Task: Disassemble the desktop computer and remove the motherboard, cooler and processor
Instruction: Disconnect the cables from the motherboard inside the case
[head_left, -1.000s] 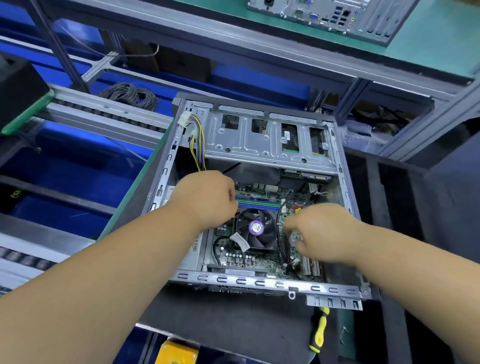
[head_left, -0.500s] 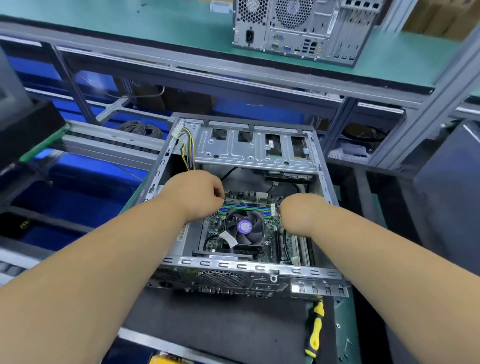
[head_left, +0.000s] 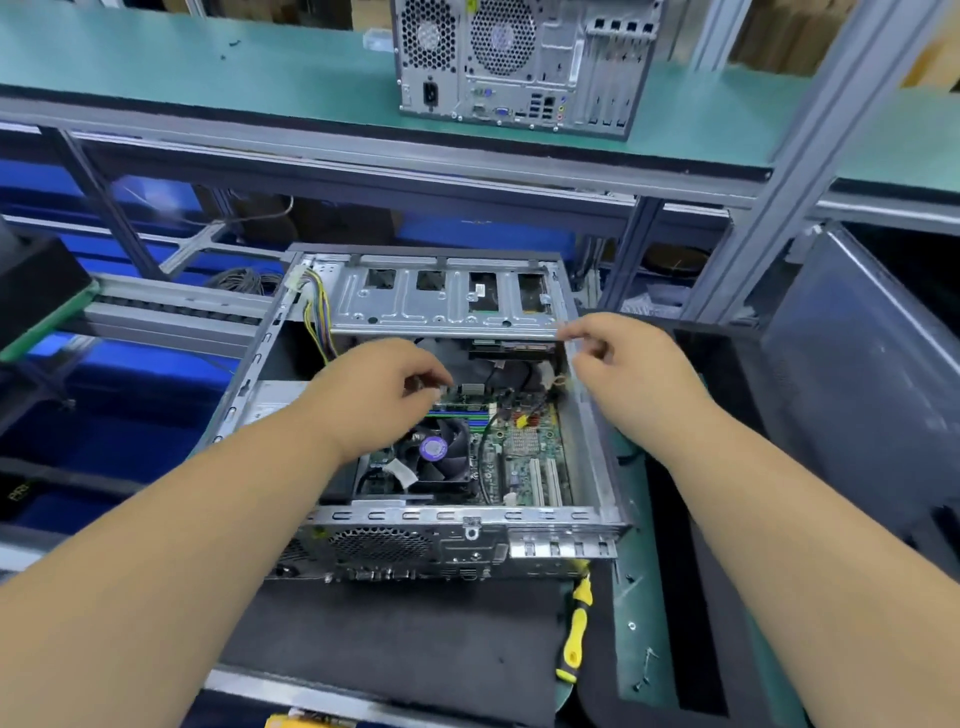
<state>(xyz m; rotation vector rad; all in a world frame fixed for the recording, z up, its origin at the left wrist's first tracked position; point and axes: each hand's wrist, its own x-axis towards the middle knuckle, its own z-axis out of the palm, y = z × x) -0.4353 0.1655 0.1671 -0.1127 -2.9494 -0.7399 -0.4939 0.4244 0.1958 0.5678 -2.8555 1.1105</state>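
Both hands (head_left: 384, 389) over motherboard (head_left: 524, 447) (seemingly empty).

Open computer case (head_left: 415, 519), left hand (head_left: 384, 389) above cooler fan (head_left: 436, 449), right hand (head_left: 628, 358) at case edge

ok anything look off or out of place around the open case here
Mostly tidy. Loose screws lie scattered on the green mat right of the open case, and the yellow screwdriver sits half tucked under its front corner.

Bright, even overhead light; shadows soft. Wide-angle lens bows straight edges near the borders. Slight motion blur throughout.
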